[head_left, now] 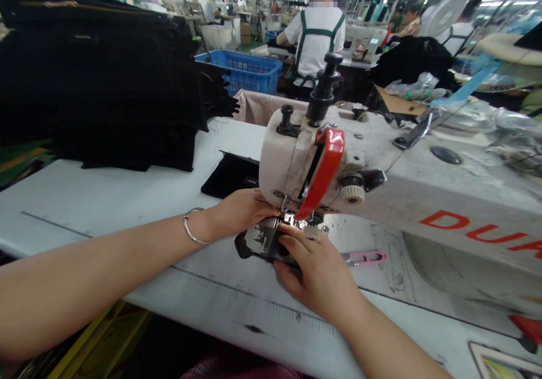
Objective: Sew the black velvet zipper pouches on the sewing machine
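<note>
Under the head of the white, stained sewing machine [381,158], the fingertips of the left hand [241,212] are hard to make out, so I cannot tell if they pinch or only press. The right hand [315,266] has its fingers bent over the dark metal plate [258,240] near the needle area, with the thumb lower and apart from them; whether it pinches something, I also cannot tell.

The flat black fabric piece [231,175] lies on the pale work table [165,181], beside the left hand, and its right part is hidden behind the machine head. On it is a small label [251,181] with light letters, too small for me to read surely. Large red letters on the machine arm begin with "DU", and the next one is cut by the picture edge. The tall pile of black fabric [97,79] bears a small mark that I cannot read.

A silver metal bracelet [186,226] circles the left wrist. The pink-handled thread snips [368,258] lie beyond the right hand, their tip partly hidden by it. Behind, near the blue plastic basket [254,71], is a person in a white shirt [319,40], turned away, the head blurred by pixels.
</note>
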Motion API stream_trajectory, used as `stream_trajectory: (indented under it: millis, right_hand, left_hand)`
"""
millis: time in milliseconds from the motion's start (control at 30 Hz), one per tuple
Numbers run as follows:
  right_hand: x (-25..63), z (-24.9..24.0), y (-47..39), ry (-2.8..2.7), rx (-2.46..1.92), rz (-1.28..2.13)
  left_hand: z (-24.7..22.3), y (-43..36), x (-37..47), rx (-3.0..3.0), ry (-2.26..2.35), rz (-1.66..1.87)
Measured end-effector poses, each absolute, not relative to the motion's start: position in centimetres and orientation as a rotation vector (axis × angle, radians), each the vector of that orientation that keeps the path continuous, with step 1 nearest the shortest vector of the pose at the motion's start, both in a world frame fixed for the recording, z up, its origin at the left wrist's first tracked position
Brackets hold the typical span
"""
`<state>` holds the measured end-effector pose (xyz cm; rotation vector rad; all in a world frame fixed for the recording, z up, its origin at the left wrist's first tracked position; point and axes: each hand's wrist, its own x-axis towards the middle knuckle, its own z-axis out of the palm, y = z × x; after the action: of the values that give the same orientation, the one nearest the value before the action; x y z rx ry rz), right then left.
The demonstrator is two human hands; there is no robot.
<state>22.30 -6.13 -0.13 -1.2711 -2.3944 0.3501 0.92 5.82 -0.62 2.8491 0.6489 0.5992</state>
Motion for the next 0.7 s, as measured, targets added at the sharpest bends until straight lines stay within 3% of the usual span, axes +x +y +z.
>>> stream_trajectory:
  millis: [433, 700]
  right_hand:
    - [22.2, -0.1, -6.2, -2.376, -1.221, 0.294]
    - [22.1, -0.6, -6.8, -2.451, -1.122, 0.29]
  left_hand:
    - [1.3, 4.5, 1.0, 2.991, 0.629, 0.327]
    - [4.7, 2.2, 1.8, 2.55, 0.894, 0.034]
